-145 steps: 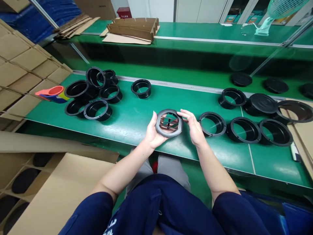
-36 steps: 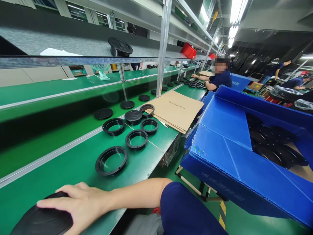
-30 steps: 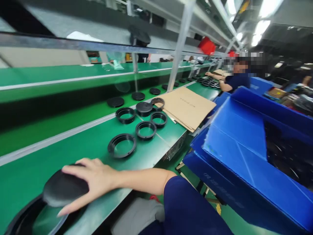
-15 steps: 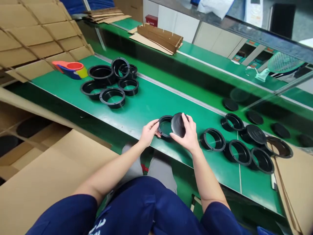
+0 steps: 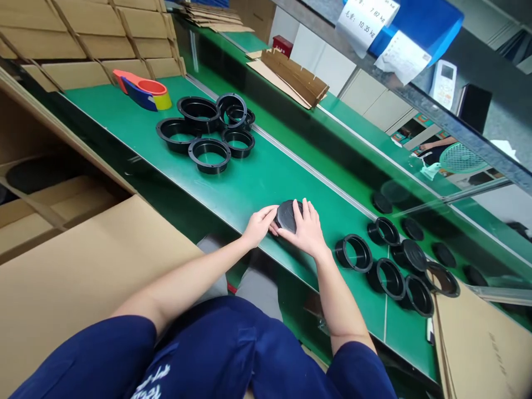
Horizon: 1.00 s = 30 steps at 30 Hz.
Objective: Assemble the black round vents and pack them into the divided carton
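Observation:
A round black lid [image 5: 286,215] sits over the flanged black ring between my hands, near the front edge of the green bench; the lid hides most of the ring. My left hand [image 5: 261,227] grips the ring's left side, thumb on top and fingers beneath. My right hand [image 5: 306,228] holds the lid from the right, its fingers laid across the top and thumb along the near edge. To the right stand several black rings [image 5: 353,252], one of them with a disc [image 5: 414,254] on it. Another group of black rings [image 5: 209,156] rests on the left.
Coloured scoop-like plastic pieces [image 5: 143,91] lie at the far left of the green bench [image 5: 266,177]. Divided cardboard [image 5: 95,33] leans behind them. Flat cardboard [image 5: 477,332] covers the right end, and a cardboard box [image 5: 100,266] is at my left. A shelf [image 5: 415,91] overhangs the back.
The lid, held tilted beside the ring before, now lies flat over it. My right hand has moved left with it. My left hand stays on the ring. The view has shifted.

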Each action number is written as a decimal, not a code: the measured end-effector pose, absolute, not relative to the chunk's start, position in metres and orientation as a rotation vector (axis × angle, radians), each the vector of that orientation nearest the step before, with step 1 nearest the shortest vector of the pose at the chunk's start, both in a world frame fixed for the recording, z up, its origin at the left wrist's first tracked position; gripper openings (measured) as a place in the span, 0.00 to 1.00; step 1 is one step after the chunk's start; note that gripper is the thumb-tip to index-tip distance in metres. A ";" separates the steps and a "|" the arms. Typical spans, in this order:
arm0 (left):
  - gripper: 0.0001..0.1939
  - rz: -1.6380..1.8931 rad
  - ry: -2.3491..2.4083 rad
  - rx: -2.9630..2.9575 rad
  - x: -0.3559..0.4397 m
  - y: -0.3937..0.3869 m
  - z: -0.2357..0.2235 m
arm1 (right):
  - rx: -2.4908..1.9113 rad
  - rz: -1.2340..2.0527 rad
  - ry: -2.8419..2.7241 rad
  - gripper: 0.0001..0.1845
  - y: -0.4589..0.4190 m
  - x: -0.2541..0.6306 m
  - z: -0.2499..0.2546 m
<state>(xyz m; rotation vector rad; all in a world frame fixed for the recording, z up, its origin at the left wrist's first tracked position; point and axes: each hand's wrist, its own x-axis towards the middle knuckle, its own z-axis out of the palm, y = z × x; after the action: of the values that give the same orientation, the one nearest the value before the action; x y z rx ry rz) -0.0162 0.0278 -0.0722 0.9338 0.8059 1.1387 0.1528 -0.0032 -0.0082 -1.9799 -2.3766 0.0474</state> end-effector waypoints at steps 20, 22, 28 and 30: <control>0.33 1.062 0.838 1.073 -0.007 0.024 -0.068 | -1.778 0.562 -1.269 0.39 -0.008 0.176 -0.017; 0.31 1.008 0.817 1.118 -0.007 0.014 -0.057 | -1.610 0.744 -1.246 0.41 -0.028 0.167 -0.024; 0.50 0.927 0.923 1.916 -0.066 -0.007 0.008 | -1.346 0.810 -1.095 0.42 -0.045 0.126 -0.017; 0.56 0.826 0.952 2.323 -0.102 -0.022 0.038 | -1.314 0.927 -1.224 0.39 -0.047 0.100 -0.008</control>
<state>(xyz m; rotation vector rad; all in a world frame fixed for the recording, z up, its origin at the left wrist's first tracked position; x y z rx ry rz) -0.1019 -0.0217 0.0382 2.3229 0.9517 0.8256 0.1004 -0.0470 -0.0082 -1.3139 -1.2235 0.9271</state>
